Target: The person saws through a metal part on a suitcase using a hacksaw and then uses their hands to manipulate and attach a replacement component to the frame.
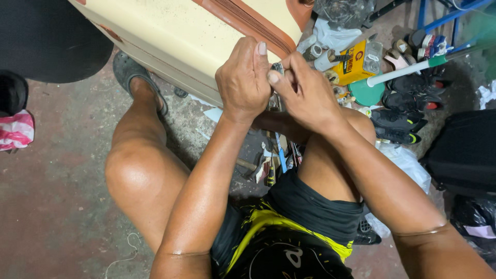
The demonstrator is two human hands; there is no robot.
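Head view, looking straight down. Left hand (244,77) and right hand (305,90) meet at the near edge of a cream suitcase (181,36). Fingers of both hands are closed tight around a small dark metal piece (277,67), only its tip showing between the thumbs; its kind cannot be told. The piece sits right of centre, touching the suitcase's brown zipper band (248,23).

Suitcase long axis runs from far left down toward near right; the zipper band follows the same diagonal. Its near edge passes just under the left hand.

Room: the person's bare knees flank the hands, left knee (137,173) well apart, right thigh directly beneath the right wrist. Hand tools (274,165) lie on the floor between the legs. To the right, crowded: yellow box (354,62), white-handled green tool (408,70), black shoes (400,121). On the left, concrete floor (57,196) with a pink-and-white bag (15,129) at the edge.
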